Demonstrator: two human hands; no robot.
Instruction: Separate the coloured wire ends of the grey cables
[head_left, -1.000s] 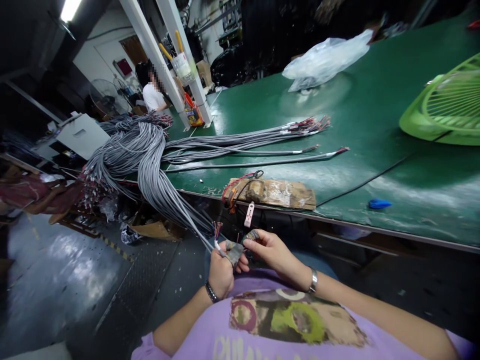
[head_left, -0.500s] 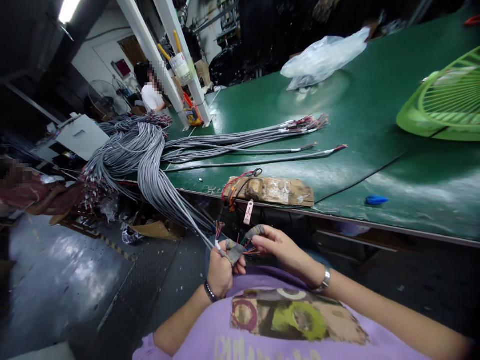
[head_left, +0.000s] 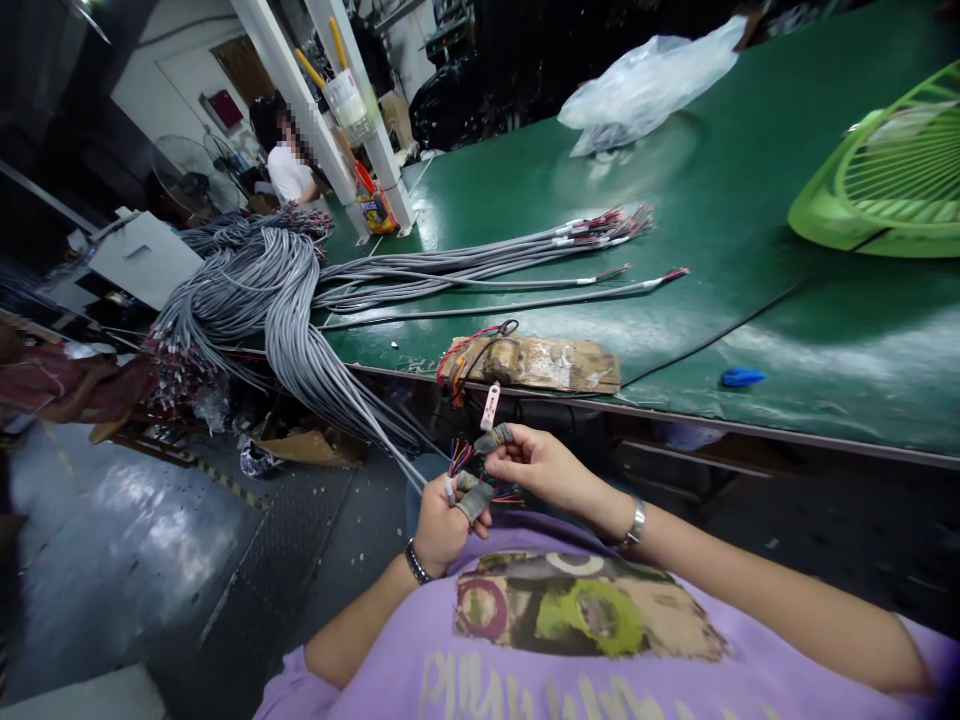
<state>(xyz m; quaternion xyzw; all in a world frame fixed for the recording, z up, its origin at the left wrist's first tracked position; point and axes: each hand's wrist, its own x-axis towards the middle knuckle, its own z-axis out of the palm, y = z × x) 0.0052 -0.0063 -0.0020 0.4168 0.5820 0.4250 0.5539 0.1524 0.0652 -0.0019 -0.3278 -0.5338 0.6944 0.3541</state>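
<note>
My left hand (head_left: 442, 525) is closed around the ends of grey cables (head_left: 386, 445), just in front of my shirt. Thin coloured wires (head_left: 460, 458) fan out from a cable end above its fingers, and more orange and blue wire tips (head_left: 510, 497) stick out to the right. Grey tape wraps some fingertips on both hands. Close by on the right, my right hand (head_left: 544, 468) has thumb and index finger pinched together beside the coloured wires. Whatever lies between those fingertips is too small to make out. The cables run up to a large grey bundle (head_left: 289, 300) draped over the table edge.
On the green table (head_left: 720, 330) lie more cables (head_left: 480, 255) with stripped ends, a wooden block (head_left: 555, 364) with wires at the front edge, a blue object (head_left: 741, 377), a plastic bag (head_left: 652, 90) and a green fan (head_left: 877, 190). Co-workers (head_left: 289, 170) sit at the left.
My right hand has moved slightly left, closer to the upright coloured wires. Those wires now lean right toward its fingertips. The whole view has shifted a little.
</note>
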